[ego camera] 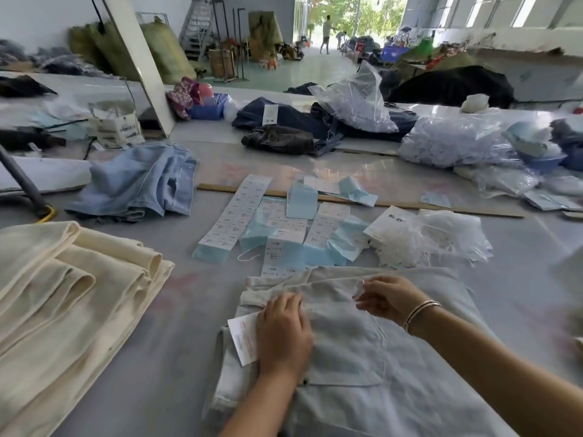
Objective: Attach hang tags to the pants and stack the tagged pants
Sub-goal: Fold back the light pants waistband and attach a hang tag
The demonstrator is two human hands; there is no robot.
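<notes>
A pale off-white pair of pants [362, 351] lies flat in front of me on the grey table. My left hand [284, 332] lies on its waist area with curled fingers over a white hang tag [244, 337] with red print. My right hand [389, 299] pinches something small and white at the waistband; what it is I cannot make out. A stack of folded cream pants [72, 298] sits at the left. Loose white and blue hang tags [277, 222] are spread beyond the pants.
A bag of white plastic fasteners [426, 241] lies at the right of the tags. Light blue jeans [142, 181] lie crumpled at the back left, dark jeans [299, 127] and clear plastic bags [457, 143] farther back. Two people stand in the distant doorway.
</notes>
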